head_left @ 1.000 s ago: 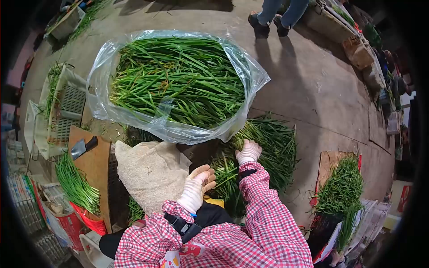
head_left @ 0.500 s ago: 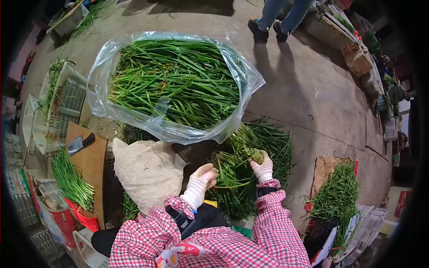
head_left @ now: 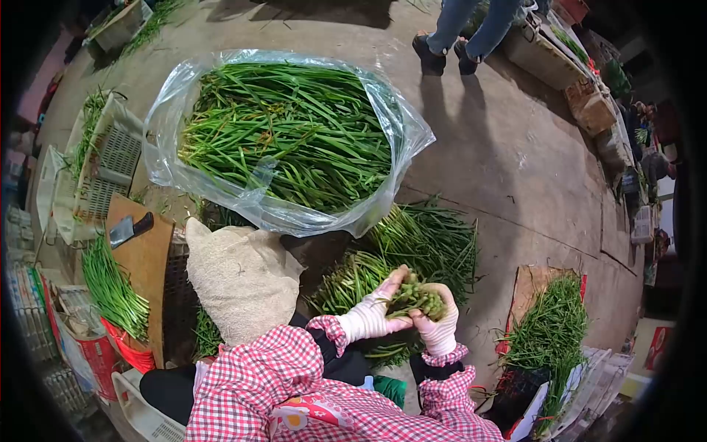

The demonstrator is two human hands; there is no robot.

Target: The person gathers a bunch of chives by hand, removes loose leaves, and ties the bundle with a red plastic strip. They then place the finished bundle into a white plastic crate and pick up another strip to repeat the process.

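Observation:
Both hands wear pale gloves or wraps that leave fingers bare. My right hand (head_left: 436, 318) is closed around a bunch of garlic chives (head_left: 414, 297), its pale ends bundled together. My left hand (head_left: 377, 308) meets it from the left, thumb and fingers around the same bunch. Beneath and beyond the hands lies a pile of loose garlic chives (head_left: 434, 239). A clear plastic bag (head_left: 166, 158) packed with long green chives (head_left: 287, 132) stands just past the pile. The far ends of the held bunch are partly hidden by my hands.
A beige cloth-covered heap (head_left: 239, 283) sits left of my hands. Beyond it, a cleaver (head_left: 131, 230) rests on a wooden board (head_left: 147, 269), beside bundled chives (head_left: 114, 291) and white crates (head_left: 114, 158). More greens (head_left: 549, 324) lie at right. A person's legs (head_left: 468, 33) stand ahead.
My left hand has moved right from near the cloth-covered heap and taken hold of the bunch. My right hand has come slightly nearer my body with the bunch.

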